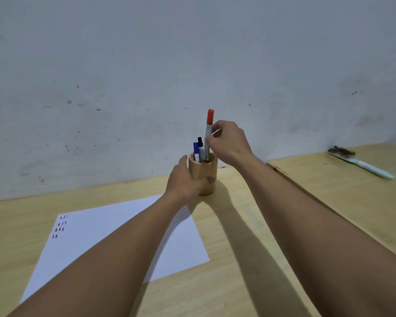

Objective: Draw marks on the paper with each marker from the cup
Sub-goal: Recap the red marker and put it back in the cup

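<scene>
A round wooden cup (pixel 205 171) stands near the wall on the wooden table. My left hand (pixel 185 181) wraps around its lower side. My right hand (pixel 228 141) pinches a white marker with a red cap (pixel 209 126), which stands upright and raised, its lower end still inside the cup. A blue-capped marker (pixel 196 151) and a black-capped marker (pixel 200 143) stay in the cup. A white sheet of paper (pixel 96 232) lies in front of the cup to the left, with several short red, blue and black marks (pixel 60 226) near its far left corner.
A brush with a light blue handle (pixel 361 164) lies on a second table surface at the right, which is separated by a seam (pixel 284 175). A pale wall stands right behind the cup. My forearms cross over the paper and the table's near part.
</scene>
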`<state>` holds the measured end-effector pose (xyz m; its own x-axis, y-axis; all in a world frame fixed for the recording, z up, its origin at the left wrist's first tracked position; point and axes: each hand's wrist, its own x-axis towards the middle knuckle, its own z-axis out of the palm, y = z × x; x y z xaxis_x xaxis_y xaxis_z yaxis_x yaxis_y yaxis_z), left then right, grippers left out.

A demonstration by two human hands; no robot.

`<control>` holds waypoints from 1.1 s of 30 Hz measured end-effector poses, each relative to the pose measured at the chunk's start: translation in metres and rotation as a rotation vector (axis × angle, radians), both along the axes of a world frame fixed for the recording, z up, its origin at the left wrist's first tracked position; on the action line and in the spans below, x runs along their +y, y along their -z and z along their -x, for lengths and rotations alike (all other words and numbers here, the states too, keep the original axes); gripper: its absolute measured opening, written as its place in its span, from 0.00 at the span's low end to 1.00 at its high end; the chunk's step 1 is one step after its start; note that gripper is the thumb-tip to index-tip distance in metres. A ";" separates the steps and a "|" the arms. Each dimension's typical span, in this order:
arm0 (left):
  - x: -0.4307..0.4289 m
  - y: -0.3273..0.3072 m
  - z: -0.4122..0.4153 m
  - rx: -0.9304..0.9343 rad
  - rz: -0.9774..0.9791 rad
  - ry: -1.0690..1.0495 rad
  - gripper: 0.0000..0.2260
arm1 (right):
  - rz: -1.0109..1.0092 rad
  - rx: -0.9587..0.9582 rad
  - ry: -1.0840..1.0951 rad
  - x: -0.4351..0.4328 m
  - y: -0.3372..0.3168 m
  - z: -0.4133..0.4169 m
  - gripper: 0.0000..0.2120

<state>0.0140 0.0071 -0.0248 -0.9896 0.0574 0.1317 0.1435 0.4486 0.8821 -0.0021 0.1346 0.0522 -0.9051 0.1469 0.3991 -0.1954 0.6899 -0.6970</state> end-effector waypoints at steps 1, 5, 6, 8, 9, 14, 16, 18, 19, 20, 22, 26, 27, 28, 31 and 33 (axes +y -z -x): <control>0.004 0.003 0.002 0.016 -0.023 -0.004 0.34 | -0.017 -0.021 -0.005 0.002 0.003 0.003 0.07; 0.013 0.011 0.012 0.064 -0.075 -0.047 0.28 | -0.050 -0.111 -0.012 0.008 0.015 0.014 0.08; 0.014 0.012 0.013 0.072 -0.082 -0.055 0.28 | -0.059 -0.132 -0.014 0.010 0.017 0.016 0.08; 0.016 0.016 0.015 0.095 -0.104 -0.058 0.28 | -0.085 -0.173 -0.012 0.011 0.022 0.018 0.07; 0.016 0.018 0.015 0.106 -0.116 -0.057 0.28 | -0.091 -0.191 -0.008 0.011 0.024 0.019 0.07; 0.015 0.023 0.016 0.121 -0.141 -0.066 0.28 | -0.053 -0.224 0.024 0.008 0.031 0.023 0.08; 0.014 0.023 0.016 0.129 -0.135 -0.072 0.29 | -0.061 -0.221 0.032 0.005 0.032 0.025 0.12; 0.015 0.023 0.017 0.134 -0.132 -0.074 0.30 | -0.092 -0.213 0.039 0.003 0.033 0.026 0.13; 0.015 0.024 0.017 0.136 -0.130 -0.074 0.30 | -0.108 -0.204 0.042 0.003 0.033 0.026 0.12; 0.015 0.024 0.018 0.137 -0.127 -0.076 0.30 | -0.119 -0.196 0.044 0.002 0.033 0.025 0.12; 0.014 0.025 0.018 0.136 -0.128 -0.085 0.31 | -0.137 -0.175 0.046 0.002 0.033 0.022 0.13; 0.014 0.027 0.019 0.131 -0.136 -0.098 0.31 | -0.116 -0.098 -0.005 -0.005 0.035 0.023 0.13; 0.014 0.027 0.020 0.126 -0.137 -0.097 0.31 | -0.129 -0.077 -0.018 -0.007 0.035 0.025 0.11; 0.013 0.027 0.020 0.120 -0.137 -0.095 0.32 | -0.152 -0.058 -0.026 -0.009 0.034 0.026 0.10; 0.013 0.029 0.021 0.114 -0.141 -0.093 0.33 | -0.198 -0.021 -0.022 -0.012 0.031 0.028 0.12; 0.013 0.029 0.022 0.110 -0.140 -0.095 0.33 | -0.210 -0.022 -0.013 -0.013 0.031 0.029 0.13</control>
<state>-0.0078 0.0201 -0.0541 -0.9688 -0.0618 0.2400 0.2057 0.3392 0.9179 -0.0311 0.1212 0.0211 -0.9151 0.0504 0.4001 -0.1919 0.8181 -0.5422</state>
